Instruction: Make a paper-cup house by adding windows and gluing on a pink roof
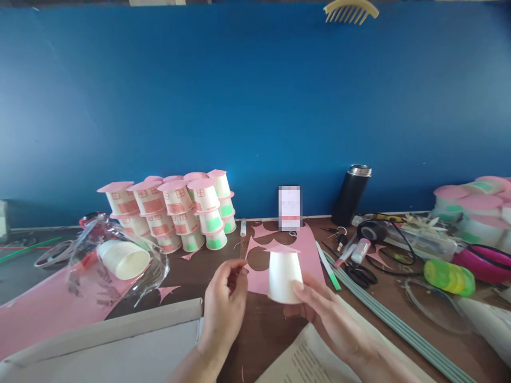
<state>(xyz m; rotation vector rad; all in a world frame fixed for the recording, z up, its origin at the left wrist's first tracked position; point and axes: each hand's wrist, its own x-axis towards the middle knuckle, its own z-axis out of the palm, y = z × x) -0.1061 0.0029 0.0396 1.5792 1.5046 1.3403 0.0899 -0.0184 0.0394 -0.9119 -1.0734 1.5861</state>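
Observation:
My right hand (pixel 327 314) grips an upturned white paper cup (pixel 283 274) by its rim; a pink paper disc (pixel 281 248) sits on the cup's top. Beside the cup to the left, my left hand (pixel 224 300) is held up with its fingers curled together in a pinch; I cannot make out anything in them. Behind the cup a pink paper sheet (pixel 309 252) with round cut-outs lies on the brown table (pixel 191 276).
Stacked decorated cup houses (pixel 175 213) stand at the back left. A plastic sleeve with a white cup (pixel 123 259) lies left. Black flask (pixel 351 194), scissors (pixel 359 274), green marker (pixel 328 266), grey strips (pixel 399 330), tape rolls (pixel 449 276), cardboard (pixel 104 346) and printed paper (pixel 315 361) surround.

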